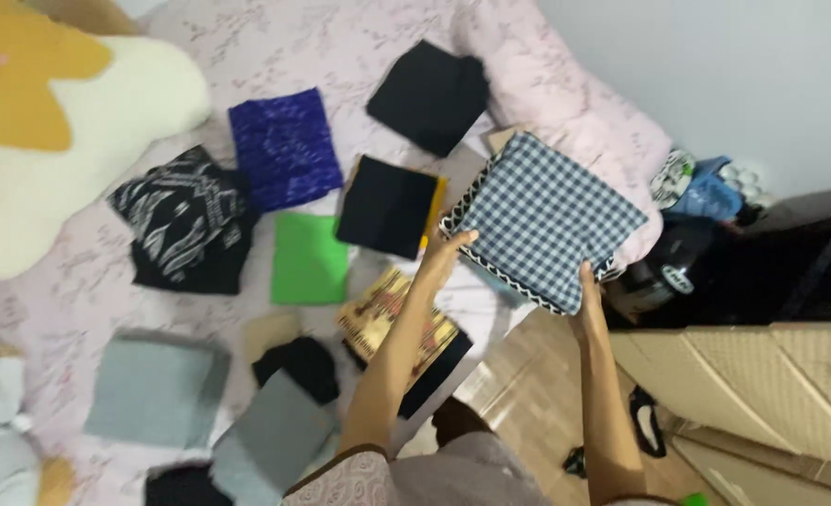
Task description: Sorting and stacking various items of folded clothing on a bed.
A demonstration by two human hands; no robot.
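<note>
Scanning left to right, with the green folded cloth [308, 260] as landmark on the pink bed [340, 47].

Far to the upper left of the green cloth: a white and tan plush cushion [59, 141]. Just to its left: a crumpled black-and-white patterned garment [186, 225]. Below left of it: a folded grey cloth [157, 389]. Just above it: a folded blue patterned cloth [284, 148]. Below it: a small black bundle [300, 364] and another grey folded piece [279, 436].

Just right of the green cloth: a folded black cloth [387, 206] with a yellow edge showing beneath. Up and right of the landmark: a black folded garment [431, 96] near the pillow end. Below right: a yellow patterned cloth [392, 323] on a black layer, partly hidden by the left forearm.

Left hand [441, 258]: right of the green cloth, fingers gripping the near left edge of the blue-and-white checked folded cloth [546, 220]. Right hand [589, 295]: farther right, fingers clasped on the cloth's lower right corner. Checked cloth is held flat between both hands over the bed's right edge, well right of the landmark; a black-and-white trimmed layer shows under it.

Farthest right: a dark round appliance [664, 272] and cream cabinet fronts [762, 384] on the wood floor [528, 403].
</note>
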